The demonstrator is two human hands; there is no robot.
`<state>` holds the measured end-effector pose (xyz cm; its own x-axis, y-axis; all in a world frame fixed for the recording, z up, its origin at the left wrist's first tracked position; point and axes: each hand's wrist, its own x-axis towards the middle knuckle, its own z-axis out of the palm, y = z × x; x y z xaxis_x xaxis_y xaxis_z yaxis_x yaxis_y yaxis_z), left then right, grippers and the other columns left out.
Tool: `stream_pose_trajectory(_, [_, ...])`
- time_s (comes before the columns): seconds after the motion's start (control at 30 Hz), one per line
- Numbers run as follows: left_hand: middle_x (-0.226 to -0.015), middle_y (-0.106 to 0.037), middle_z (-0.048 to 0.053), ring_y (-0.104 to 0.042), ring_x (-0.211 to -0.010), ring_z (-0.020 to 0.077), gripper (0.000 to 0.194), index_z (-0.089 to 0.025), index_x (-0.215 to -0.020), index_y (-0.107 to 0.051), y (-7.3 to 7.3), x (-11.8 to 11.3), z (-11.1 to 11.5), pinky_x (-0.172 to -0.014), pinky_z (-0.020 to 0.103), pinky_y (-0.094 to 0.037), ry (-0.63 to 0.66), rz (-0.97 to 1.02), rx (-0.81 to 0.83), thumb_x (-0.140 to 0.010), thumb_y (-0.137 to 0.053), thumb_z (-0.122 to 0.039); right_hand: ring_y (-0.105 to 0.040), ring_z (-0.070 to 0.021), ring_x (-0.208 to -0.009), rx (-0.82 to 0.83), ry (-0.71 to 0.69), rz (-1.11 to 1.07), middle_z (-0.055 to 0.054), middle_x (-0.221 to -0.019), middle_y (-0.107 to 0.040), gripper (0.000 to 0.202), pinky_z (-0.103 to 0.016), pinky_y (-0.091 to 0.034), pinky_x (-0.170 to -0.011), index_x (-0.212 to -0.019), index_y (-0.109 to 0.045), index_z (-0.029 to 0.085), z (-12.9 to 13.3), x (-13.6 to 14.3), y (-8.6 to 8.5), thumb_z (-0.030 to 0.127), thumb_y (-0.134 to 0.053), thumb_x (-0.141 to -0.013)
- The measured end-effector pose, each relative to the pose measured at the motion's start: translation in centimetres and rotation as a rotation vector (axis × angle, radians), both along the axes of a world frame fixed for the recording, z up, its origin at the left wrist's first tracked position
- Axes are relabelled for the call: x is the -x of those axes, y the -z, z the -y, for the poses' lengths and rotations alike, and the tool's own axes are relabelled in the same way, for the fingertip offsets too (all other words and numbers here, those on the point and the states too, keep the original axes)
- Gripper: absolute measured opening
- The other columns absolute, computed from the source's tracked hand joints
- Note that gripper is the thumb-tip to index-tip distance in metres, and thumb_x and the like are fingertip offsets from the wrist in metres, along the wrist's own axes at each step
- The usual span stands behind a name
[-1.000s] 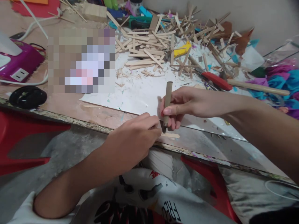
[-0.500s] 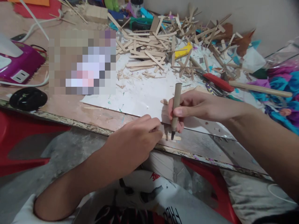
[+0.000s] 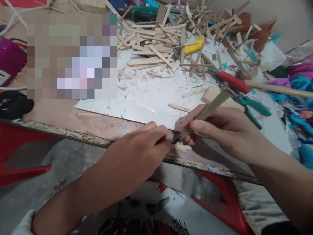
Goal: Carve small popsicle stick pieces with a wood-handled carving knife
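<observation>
My right hand (image 3: 215,127) is closed round a wooden-handled craft knife (image 3: 207,111), its handle tilted up to the right. The dark blade tip points down left, close to the fingertips of my left hand (image 3: 144,147). Those fingers are pinched at the table's front edge, at the left end of a thin wooden stick (image 3: 182,147) that lies flat on the table. The blade seems to meet the stick there, but my fingers hide the exact contact.
A heap of wooden sticks (image 3: 153,49) covers the back of a white sheet (image 3: 141,94). Red-handled (image 3: 233,82) and green-handled (image 3: 258,106) tools lie at right, near a wood block (image 3: 212,94). A black object (image 3: 16,104) sits at far left.
The knife has gone from nearly upright to slanted, its tip shifting left toward my left fingers. My right hand has turned and lowered. The camera view has shifted somewhat.
</observation>
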<state>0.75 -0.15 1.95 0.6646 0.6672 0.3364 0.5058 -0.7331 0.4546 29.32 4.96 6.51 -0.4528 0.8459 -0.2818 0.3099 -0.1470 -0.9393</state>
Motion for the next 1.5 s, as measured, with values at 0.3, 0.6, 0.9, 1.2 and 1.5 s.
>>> stream_pose_trajectory(0.3, [-0.124,-0.087,0.004,-0.083,-0.118,0.0244,0.035,-0.017,-0.125,-0.089,-0.4,0.1,-0.4,-0.107,0.037,-0.068,0.059,-0.031,0.01,-0.123,-0.063,0.006,-0.073,-0.0222,-0.077,0.061,0.009,-0.028,-0.004,-0.091,-0.086,0.04,-0.043,-0.06,-0.069,-0.1,-0.093,0.034,-0.4,-0.1,0.6,0.073,-0.103,-0.106])
stream_pose_trajectory(0.6, [-0.121,-0.086,0.004,-0.081,-0.115,0.0248,0.037,-0.018,-0.122,-0.091,-0.6,0.2,-0.4,-0.108,0.039,-0.069,0.053,-0.018,0.051,-0.124,-0.063,0.005,-0.073,-0.0234,-0.075,0.017,0.025,-0.002,-0.002,-0.086,-0.084,0.038,-0.043,-0.06,-0.068,-0.102,-0.095,0.038,-0.5,0.0,0.4,0.074,-0.106,-0.104])
stream_pose_trajectory(0.9, [-0.119,-0.088,0.006,-0.085,-0.113,0.0246,0.044,-0.016,-0.122,-0.094,-0.1,-0.1,-0.7,-0.103,0.037,-0.07,0.033,0.014,0.012,-0.119,-0.058,0.009,-0.075,-0.0245,-0.074,-0.01,-0.028,0.024,-0.002,-0.084,-0.083,0.041,-0.044,-0.061,-0.068,-0.102,-0.093,0.036,-0.7,0.1,0.2,0.076,-0.103,-0.105])
stream_pose_trajectory(1.2, [-0.117,-0.09,0.003,-0.085,-0.114,0.0233,0.04,-0.02,-0.109,-0.094,-0.5,0.1,-0.4,-0.104,0.037,-0.068,0.029,0.002,0.063,-0.117,-0.067,0.008,-0.079,-0.026,-0.08,-0.138,-0.2,0.171,-0.003,-0.095,-0.087,0.046,-0.043,-0.058,-0.069,-0.106,-0.091,0.036,-1.7,0.0,-1.1,0.081,-0.089,-0.115])
stream_pose_trajectory(1.5, [-0.117,-0.085,0.0,-0.082,-0.11,0.0207,0.044,-0.023,-0.111,-0.093,-0.2,-0.2,-0.6,-0.096,0.037,-0.065,0.005,0.057,0.27,-0.119,-0.063,0.008,-0.079,-0.0232,-0.071,-0.103,-0.324,0.166,-0.001,-0.083,-0.085,0.051,-0.039,-0.058,-0.063,-0.112,-0.092,0.031,-3.1,0.6,-0.9,0.082,-0.09,-0.115])
